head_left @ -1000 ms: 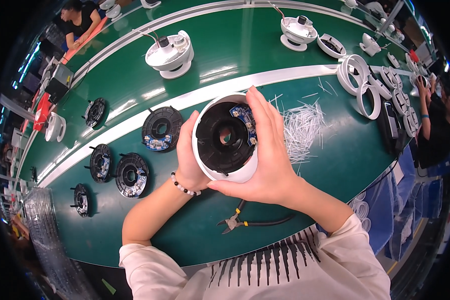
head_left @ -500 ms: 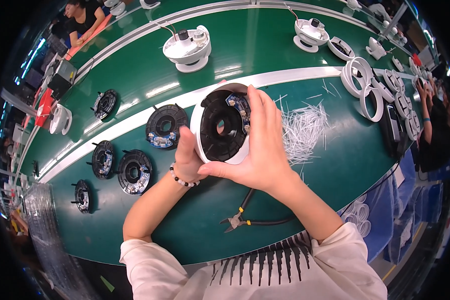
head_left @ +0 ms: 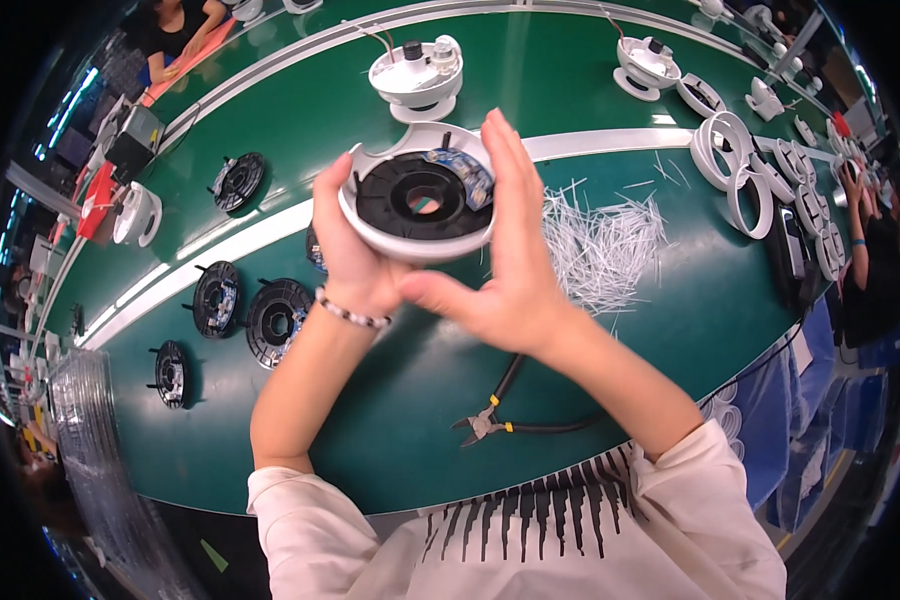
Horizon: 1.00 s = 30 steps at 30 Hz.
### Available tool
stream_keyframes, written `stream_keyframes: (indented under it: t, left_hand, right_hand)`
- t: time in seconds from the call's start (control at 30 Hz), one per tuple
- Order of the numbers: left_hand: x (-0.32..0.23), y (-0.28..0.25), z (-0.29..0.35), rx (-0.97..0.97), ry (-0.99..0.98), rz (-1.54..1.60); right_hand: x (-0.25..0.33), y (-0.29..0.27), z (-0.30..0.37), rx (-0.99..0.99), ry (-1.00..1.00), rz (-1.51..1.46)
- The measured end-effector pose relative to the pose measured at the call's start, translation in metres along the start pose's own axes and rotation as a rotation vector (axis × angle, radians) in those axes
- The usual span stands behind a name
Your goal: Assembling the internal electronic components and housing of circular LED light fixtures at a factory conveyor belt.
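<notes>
Between my two hands is a round white plastic housing (head_left: pixel 420 247), its open side tilted up toward me. Inside it sits a black ring-shaped plate (head_left: pixel 385 205) with a hole in its middle and a curved blue circuit board (head_left: pixel 460 172) along one side. My left hand (head_left: pixel 355 245), a beaded bracelet on its wrist, supports the housing from the left and below, thumb up along the rim. The right hand (head_left: pixel 518 265) presses its straight fingers along the right side, thumb stretched below. Diagonal cutters (head_left: pixel 485 425) with black handles lie spread on the green table under my right forearm.
Several black plates with boards (head_left: pixel 215 300) lie to the left. White plastic strips (head_left: pixel 605 245) form a heap at the right, near white rings (head_left: pixel 748 203). Beyond a pale rail stand white bowl-shaped units (head_left: pixel 417 82) with wires. Other people sit at the far left and right.
The housing has moved up and left and tipped to face more upward. My left hand has shifted to its left side, with the thumb on the rim; the right fingers are straighter.
</notes>
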State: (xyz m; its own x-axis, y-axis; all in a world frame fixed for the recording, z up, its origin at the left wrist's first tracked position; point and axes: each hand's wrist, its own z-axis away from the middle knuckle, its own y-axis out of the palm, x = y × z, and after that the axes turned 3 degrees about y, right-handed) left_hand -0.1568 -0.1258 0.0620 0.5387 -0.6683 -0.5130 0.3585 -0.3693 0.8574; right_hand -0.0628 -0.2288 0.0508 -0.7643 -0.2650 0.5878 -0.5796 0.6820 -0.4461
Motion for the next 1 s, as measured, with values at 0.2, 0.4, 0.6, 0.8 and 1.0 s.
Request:
stream_keyframes:
  t: [0.2, 0.4, 0.6, 0.8, 1.0]
  left_hand:
    - [-0.025, -0.007, -0.007, 0.137, -0.274, -0.076]
    - [-0.017, -0.011, -0.007, 0.231, -0.449, 0.068]
    - [-0.039, -0.02, -0.014, 0.06, -0.23, -0.209]
    - [-0.086, -0.056, -0.091, -0.208, -0.016, -0.714]
    - [-0.1, -0.107, -0.145, -0.33, -0.128, -0.88]
  right_hand:
    - [-0.015, -0.049, -0.021, 0.07, -0.214, 0.0]
    - [-0.02, -0.069, -0.024, 0.006, -0.29, 0.061]
    - [0.002, -0.109, 0.048, 0.815, -0.079, 0.096]
    - [-0.009, -0.102, 0.061, 1.334, -0.199, 0.359]
    - [-0.015, -0.093, 0.052, 1.141, -0.608, 0.444]
